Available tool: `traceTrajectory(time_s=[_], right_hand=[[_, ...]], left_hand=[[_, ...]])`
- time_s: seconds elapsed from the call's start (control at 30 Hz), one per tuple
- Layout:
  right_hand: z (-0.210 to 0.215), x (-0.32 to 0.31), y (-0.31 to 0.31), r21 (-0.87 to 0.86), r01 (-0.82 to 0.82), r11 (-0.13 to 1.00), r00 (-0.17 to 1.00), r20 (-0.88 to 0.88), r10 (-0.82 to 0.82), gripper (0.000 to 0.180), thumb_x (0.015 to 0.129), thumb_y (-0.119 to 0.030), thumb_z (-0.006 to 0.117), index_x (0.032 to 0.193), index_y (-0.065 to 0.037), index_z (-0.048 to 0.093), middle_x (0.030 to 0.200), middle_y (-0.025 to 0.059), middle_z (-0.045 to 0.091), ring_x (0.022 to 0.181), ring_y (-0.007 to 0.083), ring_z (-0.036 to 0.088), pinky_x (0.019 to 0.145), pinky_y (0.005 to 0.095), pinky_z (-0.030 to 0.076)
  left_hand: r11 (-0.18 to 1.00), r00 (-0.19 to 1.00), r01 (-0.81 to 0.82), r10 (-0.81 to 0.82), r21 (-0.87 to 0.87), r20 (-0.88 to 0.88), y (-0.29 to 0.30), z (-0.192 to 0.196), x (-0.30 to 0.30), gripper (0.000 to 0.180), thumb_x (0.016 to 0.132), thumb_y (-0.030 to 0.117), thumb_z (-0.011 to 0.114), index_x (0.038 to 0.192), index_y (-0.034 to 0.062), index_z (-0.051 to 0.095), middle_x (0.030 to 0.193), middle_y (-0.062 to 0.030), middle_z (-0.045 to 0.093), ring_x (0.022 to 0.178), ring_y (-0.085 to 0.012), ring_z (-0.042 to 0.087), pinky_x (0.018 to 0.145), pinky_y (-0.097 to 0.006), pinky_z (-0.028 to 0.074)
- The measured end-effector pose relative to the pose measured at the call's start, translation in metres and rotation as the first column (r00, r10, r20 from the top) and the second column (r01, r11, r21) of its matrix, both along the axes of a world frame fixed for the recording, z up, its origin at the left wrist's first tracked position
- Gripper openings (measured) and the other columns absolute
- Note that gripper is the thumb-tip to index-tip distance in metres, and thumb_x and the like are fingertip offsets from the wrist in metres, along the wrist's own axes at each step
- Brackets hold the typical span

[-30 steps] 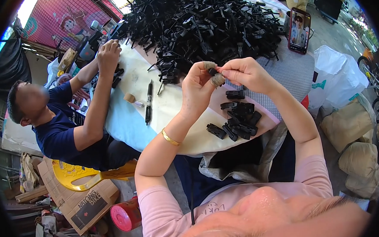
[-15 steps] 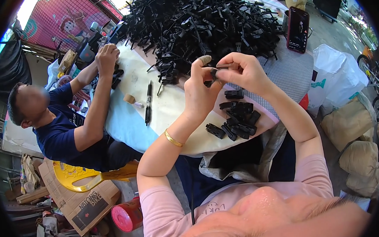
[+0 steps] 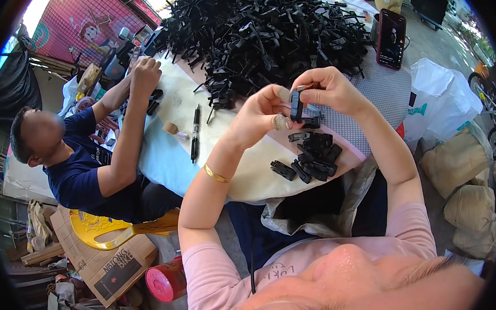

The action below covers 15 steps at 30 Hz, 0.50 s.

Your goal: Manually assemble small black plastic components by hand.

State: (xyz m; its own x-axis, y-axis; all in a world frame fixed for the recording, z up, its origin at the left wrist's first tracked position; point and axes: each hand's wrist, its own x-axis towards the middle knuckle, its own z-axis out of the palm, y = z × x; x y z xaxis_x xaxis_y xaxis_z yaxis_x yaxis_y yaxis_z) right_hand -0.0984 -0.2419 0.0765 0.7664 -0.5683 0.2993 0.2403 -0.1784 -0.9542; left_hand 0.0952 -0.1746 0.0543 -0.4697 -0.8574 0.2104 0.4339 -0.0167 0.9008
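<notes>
My right hand (image 3: pixel 328 95) pinches a small black plastic clip-like piece (image 3: pixel 296 106) upright between thumb and fingers, above the table's near side. Close on its left is my left hand (image 3: pixel 263 113), thumb and index finger apart, both wrapped with tape at the tips. Whether those fingertips touch the piece is hard to tell. Below both hands lies a small group of similar black pieces (image 3: pixel 318 155). A large heap of loose black plastic parts (image 3: pixel 269 37) spreads over the far side of the table.
The cloth-covered table (image 3: pixel 243 175) holds a black pen (image 3: pixel 195 134), a small tan roll (image 3: pixel 170 128) and a propped phone (image 3: pixel 390 38). A co-worker (image 3: pixel 89 153) sits at the left, hands raised at the table edge. White plastic bags (image 3: pixel 440 95) stand at the right.
My left fingers have spread apart and the wrist has lowered slightly left. The black piece, mostly hidden before, now shows upright in my right hand.
</notes>
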Motion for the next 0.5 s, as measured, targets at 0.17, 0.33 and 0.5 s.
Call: traceTrajectory(time_s=[0.17, 0.33, 0.5], right_hand=[[-0.001, 0.001, 0.001, -0.115, -0.007, 0.993, 1.0, -0.007, 0.007, 0.017, 0.076, -0.003, 0.065, 0.092, 0.0, 0.063, 0.079, 0.0042, 0.063, 0.071, 0.0069, 0.057, 0.067, 0.0189, 0.047], [-0.001, 0.002, 0.002, -0.198, 0.045, 0.979, 0.997, -0.053, -0.057, 0.016, 0.078, -0.005, 0.063, 0.093, 0.0, 0.063, 0.077, 0.003, 0.062, 0.07, 0.0055, 0.055, 0.065, 0.0183, 0.046], [-0.004, 0.004, 0.005, -0.317, 0.34, 0.885, 0.938, 0.042, -0.345, 0.013, 0.083, -0.01, 0.056, 0.088, 0.0, 0.061, 0.072, 0.0024, 0.06, 0.064, 0.0053, 0.052, 0.058, 0.0191, 0.042]], left_hand=[[0.997, 0.997, -0.074, 0.074, 0.035, 0.018, 0.006, -0.003, -0.01, 0.026, 0.073, 0.003, 0.066, 0.093, 0.0009, 0.051, 0.089, -0.0096, 0.058, 0.083, -0.0189, 0.06, 0.079, -0.038, 0.052], [0.949, 0.937, -0.314, 0.315, -0.036, 0.152, 0.009, -0.001, -0.015, 0.011, 0.08, 0.003, 0.059, 0.088, 0.0001, 0.052, 0.083, -0.0073, 0.06, 0.081, -0.0167, 0.06, 0.079, -0.03, 0.049], [0.843, 0.812, -0.507, 0.537, -0.181, 0.228, 0.013, 0.004, -0.022, 0.011, 0.084, 0.001, 0.054, 0.092, -0.0023, 0.049, 0.087, -0.0086, 0.06, 0.082, -0.0154, 0.06, 0.074, -0.025, 0.048]])
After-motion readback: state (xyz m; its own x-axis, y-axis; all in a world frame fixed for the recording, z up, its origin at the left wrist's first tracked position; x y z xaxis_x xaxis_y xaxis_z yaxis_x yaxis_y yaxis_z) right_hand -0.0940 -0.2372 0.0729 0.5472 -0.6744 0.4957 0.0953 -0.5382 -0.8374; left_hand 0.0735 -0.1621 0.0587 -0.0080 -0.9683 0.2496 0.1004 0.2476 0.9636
